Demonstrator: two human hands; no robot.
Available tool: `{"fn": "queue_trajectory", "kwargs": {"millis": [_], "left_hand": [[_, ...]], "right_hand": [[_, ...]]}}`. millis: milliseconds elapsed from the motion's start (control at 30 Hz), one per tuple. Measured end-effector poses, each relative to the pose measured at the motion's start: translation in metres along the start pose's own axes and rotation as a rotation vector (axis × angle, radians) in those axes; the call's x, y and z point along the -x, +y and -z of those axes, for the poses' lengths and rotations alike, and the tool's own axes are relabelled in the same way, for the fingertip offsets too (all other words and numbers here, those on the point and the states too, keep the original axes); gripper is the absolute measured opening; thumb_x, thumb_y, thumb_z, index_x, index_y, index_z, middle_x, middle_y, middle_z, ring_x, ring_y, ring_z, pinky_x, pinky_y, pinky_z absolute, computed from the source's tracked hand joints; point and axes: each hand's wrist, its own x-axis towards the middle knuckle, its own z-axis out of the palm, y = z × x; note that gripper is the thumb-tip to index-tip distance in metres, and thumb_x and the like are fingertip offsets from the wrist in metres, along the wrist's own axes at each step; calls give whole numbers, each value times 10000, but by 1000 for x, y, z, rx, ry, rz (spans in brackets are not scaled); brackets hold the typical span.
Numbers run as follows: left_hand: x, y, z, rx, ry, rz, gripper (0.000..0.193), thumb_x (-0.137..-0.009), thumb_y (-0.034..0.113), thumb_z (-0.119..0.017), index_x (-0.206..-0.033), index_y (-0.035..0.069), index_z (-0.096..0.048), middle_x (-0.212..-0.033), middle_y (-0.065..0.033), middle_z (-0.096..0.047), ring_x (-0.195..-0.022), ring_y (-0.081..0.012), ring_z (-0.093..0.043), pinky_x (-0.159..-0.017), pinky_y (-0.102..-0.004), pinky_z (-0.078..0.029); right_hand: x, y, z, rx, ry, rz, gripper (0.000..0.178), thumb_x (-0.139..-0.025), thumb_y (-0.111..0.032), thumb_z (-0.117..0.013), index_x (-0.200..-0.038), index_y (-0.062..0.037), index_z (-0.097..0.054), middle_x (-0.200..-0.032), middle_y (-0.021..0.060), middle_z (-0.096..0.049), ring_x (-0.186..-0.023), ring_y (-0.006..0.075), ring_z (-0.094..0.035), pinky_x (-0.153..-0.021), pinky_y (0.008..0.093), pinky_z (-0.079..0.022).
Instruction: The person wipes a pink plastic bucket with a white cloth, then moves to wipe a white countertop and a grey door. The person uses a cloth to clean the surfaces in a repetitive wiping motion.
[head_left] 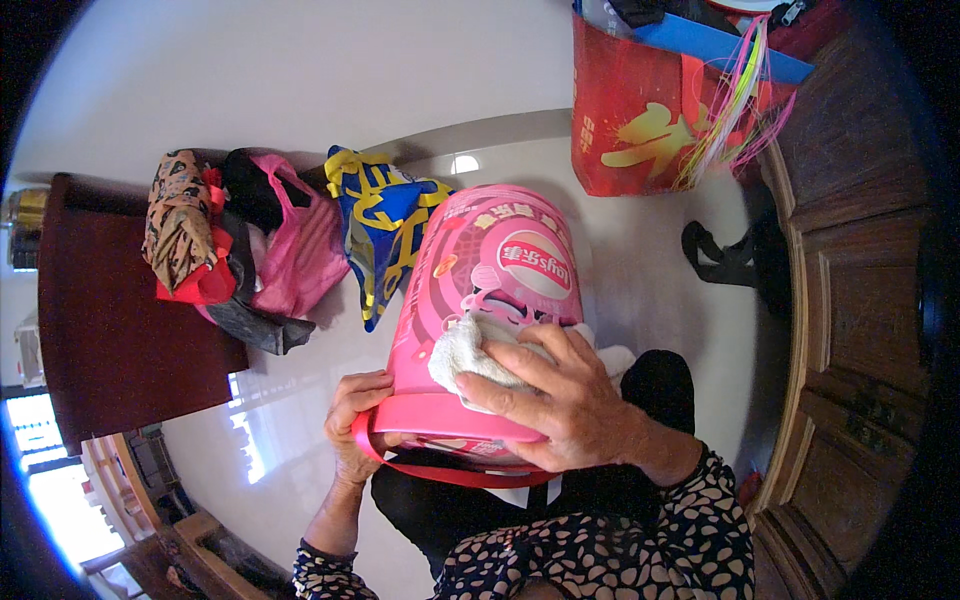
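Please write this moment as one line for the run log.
left hand: grips rim of pink bucket | right hand: presses white cloth on bucket side | bucket: tilted, on lap | floor: bags behind

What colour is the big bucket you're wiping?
The bucket is pink, with a pink rim and red handle; the head view shows it best.
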Motion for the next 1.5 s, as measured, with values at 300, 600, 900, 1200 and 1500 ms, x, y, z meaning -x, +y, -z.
{"fn": "queue_trajectory", "kwargs": {"millis": [300,600,900,1200,1500], "left_hand": [[15,29,24,173,-363,301,535,-726,4,-764,-1216,61,-555,-1251,-187,-527,-1266,-306,-449,-1048,-406,-385],[-25,64,-10,-35,-365,223,914,-606,291,-867,-1349,7,-417,-1285,-217,-526,-1229,-323,-493,-1021,-436,-411],[-32,70,-24,-347,-339,37,958,-580,424,-864,-1337,-4,-462,-1268,-215,-552,-1107,-382,-587,-923,-444,-501],[-21,69,-29,-387,-374,-101,581,-617,405,-819,-1154,226,-691,-1333,-206,-519,-1168,-409,-548,-1012,-472,-443],[-14,58,-23,-344,-330,-50,571,-603,379,-826,-1127,186,-705,-1309,-234,-528,-1172,-429,-541,-1022,-490,-427]], "right_hand": [[-20,17,15,-45,-99,169,636,-612,-170,-783,-1227,-194,-622,-1225,76,-548,-996,258,-506,-775,402,-406],[-23,16,-1,-47,-165,197,622,-639,-247,-783,-1233,-193,-607,-1217,63,-524,-1032,256,-482,-811,405,-406],[-31,56,-28,-189,96,161,418,-747,-166,-745,-1156,-217,-678,-1097,52,-614,-951,212,-571,-836,356,-486],[-48,202,-71,-239,442,-559,335,-827,-177,-607,-1155,-134,-658,-1103,146,-654,-989,293,-630,-882,384,-483],[-85,97,-64,37,-11,129,320,-796,-123,-661,-1064,-294,-699,-1077,-51,-663,-888,207,-562,-774,360,-487]]}}
